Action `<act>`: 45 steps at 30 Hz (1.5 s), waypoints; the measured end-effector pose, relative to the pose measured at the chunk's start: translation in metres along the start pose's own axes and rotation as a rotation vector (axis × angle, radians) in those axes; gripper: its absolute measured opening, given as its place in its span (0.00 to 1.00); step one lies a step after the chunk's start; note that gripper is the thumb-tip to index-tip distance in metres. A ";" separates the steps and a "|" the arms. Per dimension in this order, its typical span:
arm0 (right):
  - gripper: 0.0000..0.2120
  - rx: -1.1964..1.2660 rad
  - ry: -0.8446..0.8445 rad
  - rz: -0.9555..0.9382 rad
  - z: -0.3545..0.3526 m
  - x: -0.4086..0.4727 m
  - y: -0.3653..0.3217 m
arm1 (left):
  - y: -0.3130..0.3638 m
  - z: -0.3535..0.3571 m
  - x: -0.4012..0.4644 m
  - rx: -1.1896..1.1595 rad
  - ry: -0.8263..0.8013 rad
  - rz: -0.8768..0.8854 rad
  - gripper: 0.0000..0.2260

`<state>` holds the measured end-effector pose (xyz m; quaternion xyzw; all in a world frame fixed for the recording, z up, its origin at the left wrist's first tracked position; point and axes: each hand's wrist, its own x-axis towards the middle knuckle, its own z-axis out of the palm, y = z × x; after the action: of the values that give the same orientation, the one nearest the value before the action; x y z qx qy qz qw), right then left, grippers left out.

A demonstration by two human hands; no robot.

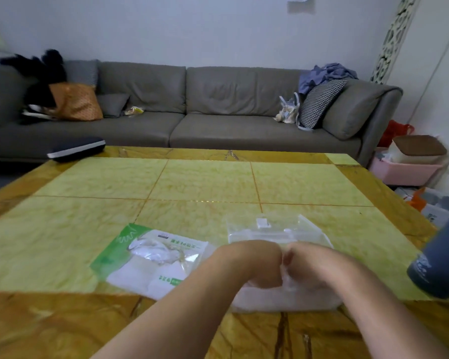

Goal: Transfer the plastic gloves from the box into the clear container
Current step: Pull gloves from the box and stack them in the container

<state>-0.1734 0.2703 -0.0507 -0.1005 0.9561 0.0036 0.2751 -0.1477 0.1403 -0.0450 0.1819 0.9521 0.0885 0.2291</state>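
Low in the frame, right of centre, both hands plunge into the clear container (pixel 283 299): left hand (pixel 254 263) and right hand (pixel 309 265) knuckle to knuckle, fingers curled down onto the plastic gloves (pixel 287 279) inside. Left of them the box (pixel 151 260), a flat torn-open pack, looks emptied. The transfer seems nearly finished, only tucking left.

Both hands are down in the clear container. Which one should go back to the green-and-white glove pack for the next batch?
Left, probably. The left hand is on the side nearest the glove pack, which lies just left of the clear container. The right hand would have to cross over the left forearm.
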 end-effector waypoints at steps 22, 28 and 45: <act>0.12 0.101 0.772 -0.227 -0.008 -0.075 -0.111 | -0.182 0.026 -0.134 -0.259 0.707 -0.419 0.09; 0.08 0.264 0.563 -0.471 0.006 -0.023 -0.186 | -0.181 0.031 -0.133 -0.346 0.753 -0.401 0.07; 0.08 0.898 0.483 -0.446 -0.008 -0.004 -0.205 | -0.178 0.033 -0.150 -0.279 0.608 -0.375 0.04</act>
<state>-0.1344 0.0692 -0.0320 -0.1713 0.8553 -0.4856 0.0579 -0.0626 -0.0784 -0.0579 -0.0630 0.9722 0.2235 -0.0288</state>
